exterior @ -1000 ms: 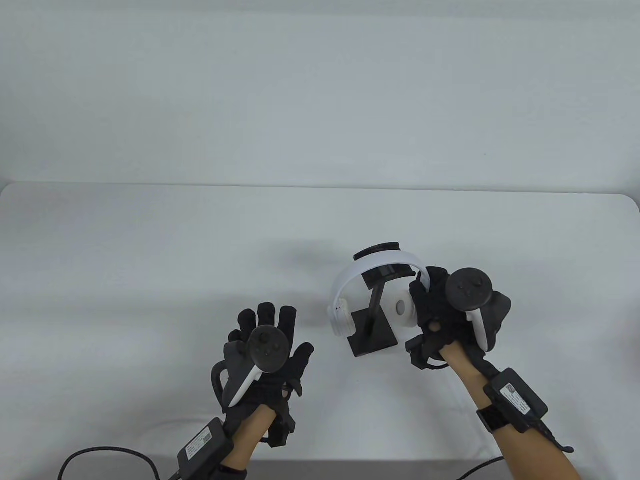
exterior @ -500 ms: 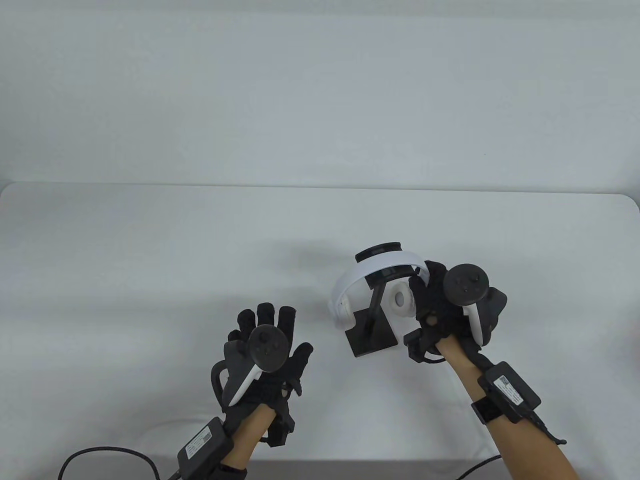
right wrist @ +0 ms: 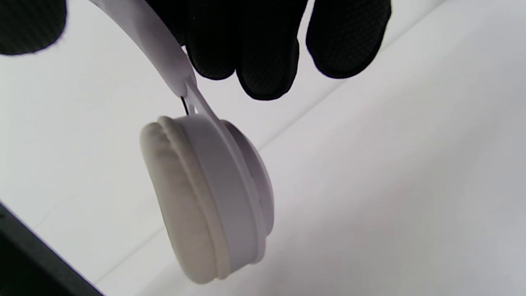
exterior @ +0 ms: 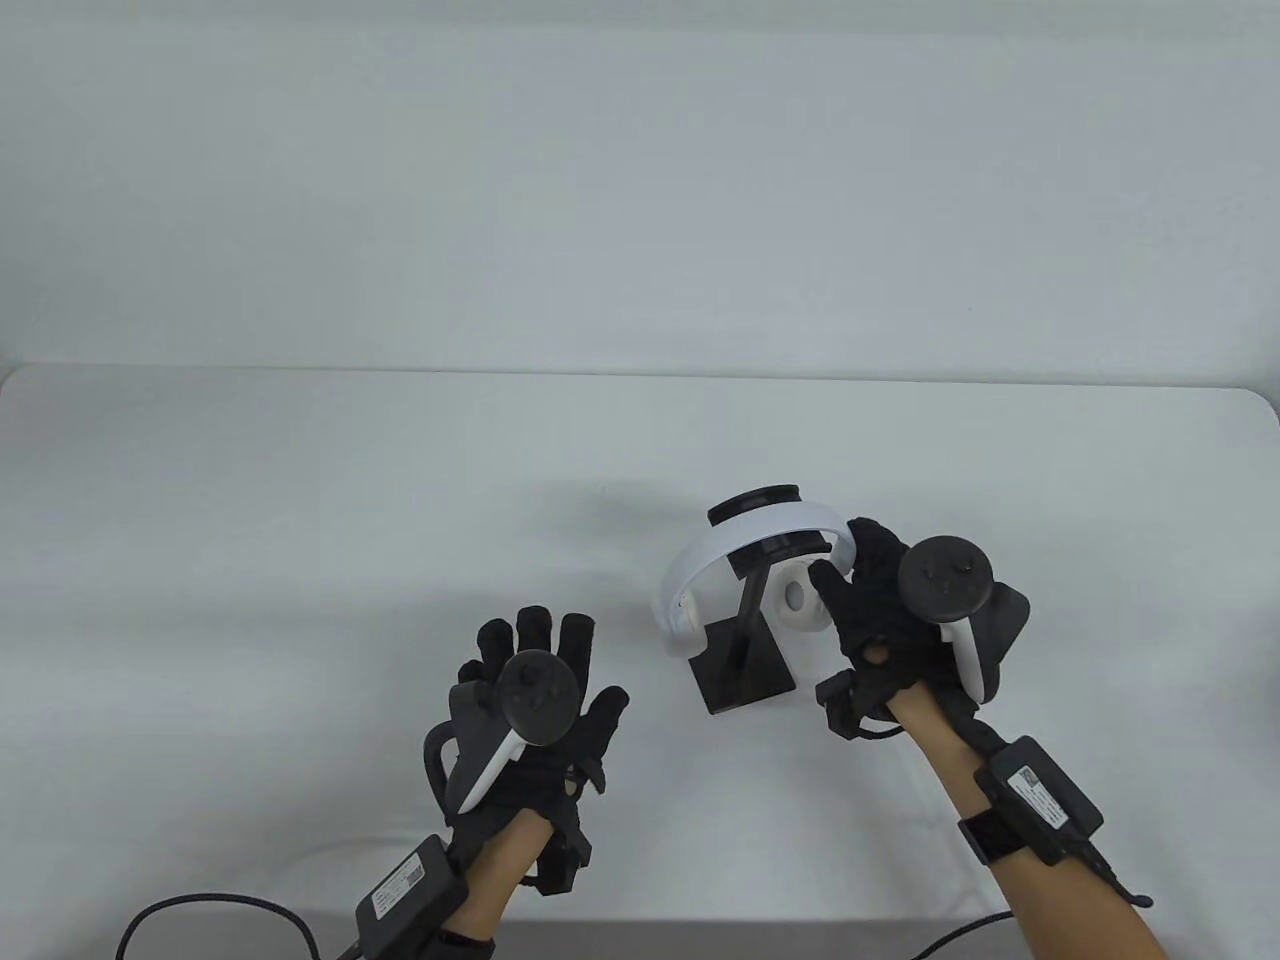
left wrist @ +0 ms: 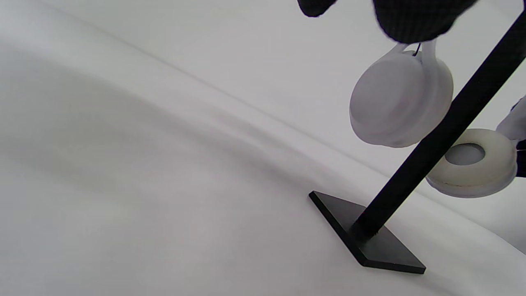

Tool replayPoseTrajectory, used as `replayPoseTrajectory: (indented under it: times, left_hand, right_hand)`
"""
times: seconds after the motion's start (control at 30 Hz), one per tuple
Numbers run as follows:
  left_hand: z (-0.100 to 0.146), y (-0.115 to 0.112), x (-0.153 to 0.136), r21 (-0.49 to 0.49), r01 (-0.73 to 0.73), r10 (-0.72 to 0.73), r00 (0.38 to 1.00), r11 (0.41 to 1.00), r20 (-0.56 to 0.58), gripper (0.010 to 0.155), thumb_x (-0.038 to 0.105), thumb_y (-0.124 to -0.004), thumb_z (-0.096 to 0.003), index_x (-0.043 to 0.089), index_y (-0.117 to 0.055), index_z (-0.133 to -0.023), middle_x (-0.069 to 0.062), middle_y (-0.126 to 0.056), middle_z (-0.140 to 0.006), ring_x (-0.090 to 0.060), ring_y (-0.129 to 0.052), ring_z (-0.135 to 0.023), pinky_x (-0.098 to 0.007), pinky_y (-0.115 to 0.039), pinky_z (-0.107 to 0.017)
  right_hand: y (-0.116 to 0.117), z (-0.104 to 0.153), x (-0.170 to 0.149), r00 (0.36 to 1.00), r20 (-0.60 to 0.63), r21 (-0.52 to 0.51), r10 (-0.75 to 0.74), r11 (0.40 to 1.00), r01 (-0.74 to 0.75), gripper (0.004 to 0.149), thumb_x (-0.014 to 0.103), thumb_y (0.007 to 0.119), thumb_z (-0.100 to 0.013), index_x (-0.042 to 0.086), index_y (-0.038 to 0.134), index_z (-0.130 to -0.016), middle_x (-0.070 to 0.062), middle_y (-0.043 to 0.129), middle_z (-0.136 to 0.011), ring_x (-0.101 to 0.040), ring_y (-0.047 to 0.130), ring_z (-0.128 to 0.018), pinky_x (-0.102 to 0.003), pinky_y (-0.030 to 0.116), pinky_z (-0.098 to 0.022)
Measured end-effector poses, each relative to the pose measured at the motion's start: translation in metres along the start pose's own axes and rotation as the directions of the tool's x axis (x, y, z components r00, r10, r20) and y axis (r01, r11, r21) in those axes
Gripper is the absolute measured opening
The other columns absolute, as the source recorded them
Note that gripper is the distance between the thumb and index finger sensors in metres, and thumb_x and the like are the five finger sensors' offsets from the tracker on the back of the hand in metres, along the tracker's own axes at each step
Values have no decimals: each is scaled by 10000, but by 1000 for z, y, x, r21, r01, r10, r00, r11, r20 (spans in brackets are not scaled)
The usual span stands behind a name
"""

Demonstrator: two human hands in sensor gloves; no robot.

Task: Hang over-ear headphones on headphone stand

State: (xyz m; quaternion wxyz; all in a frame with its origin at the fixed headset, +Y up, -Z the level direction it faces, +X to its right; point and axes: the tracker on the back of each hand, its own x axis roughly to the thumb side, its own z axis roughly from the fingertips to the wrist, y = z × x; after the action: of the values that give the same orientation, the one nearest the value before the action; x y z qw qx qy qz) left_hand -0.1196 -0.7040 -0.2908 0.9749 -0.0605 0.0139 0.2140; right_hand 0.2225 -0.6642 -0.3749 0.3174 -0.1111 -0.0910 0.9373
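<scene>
The white over-ear headphones (exterior: 750,530) lie with their band across the top of the black headphone stand (exterior: 745,665). One cup hangs on each side of the post, above the table. My right hand (exterior: 840,555) is at the band's right end. In the right wrist view its fingers (right wrist: 267,53) lie behind the band above the right cup (right wrist: 213,197), and the thumb (right wrist: 28,24) stands apart from the band. My left hand (exterior: 540,670) is spread and empty, left of the stand. The left wrist view shows the left cup (left wrist: 400,102), the post (left wrist: 444,131) and the base (left wrist: 370,242).
The white table (exterior: 300,560) ends in a back edge (exterior: 640,372) against a white wall. A black cable (exterior: 200,905) loops at the front left edge, by my left forearm. The stand stands right of the table's centre.
My right hand has loosened and shifted slightly right and toward me, its thumb now spread off the band. The headphones stay on the stand. My left hand has not moved.
</scene>
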Motion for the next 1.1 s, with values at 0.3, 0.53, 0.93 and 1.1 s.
replayPoseTrajectory:
  times: [0.3,0.53,0.93,1.1]
  left_hand:
    - [3,1,3,21,-12,12,1000,1000,19,762,663,-599,-430,456,-296,-1099,42,-166,-1180,-344,-58,-1067,-596,-161,-723]
    - [11,3,10,41,-7,5,999,999,45,767,666,-598,-429,456,-287,-1098,42,-157,-1180,-344,-50,-1066,-598,-150,-720]
    - [21,4,20,71,21,-26,996,997,82,766,668,-597,-430,461,-285,-1098,46,-149,-1180,-343,-38,-1064,-599,-137,-717]
    - [20,-2,22,51,45,-49,996,998,78,767,667,-598,-429,460,-287,-1099,44,-151,-1180,-344,-41,-1064,-599,-138,-717]
  right_hand:
    - [-24,49,3,987,122,-52,106,994,-100,803,666,733,-320,364,441,-1004,25,583,-1053,-264,723,-945,-513,666,-647]
    - [-16,97,10,942,212,-117,261,964,-240,796,672,698,-341,422,375,-1025,29,455,-1125,-295,543,-1060,-584,517,-737]
    - [28,111,13,858,242,-88,454,891,-446,809,722,657,-333,578,217,-996,116,147,-1165,-313,116,-1113,-679,140,-728]
    - [38,110,7,840,233,-71,489,870,-487,824,742,638,-327,586,170,-987,127,80,-1158,-305,39,-1100,-677,98,-716]
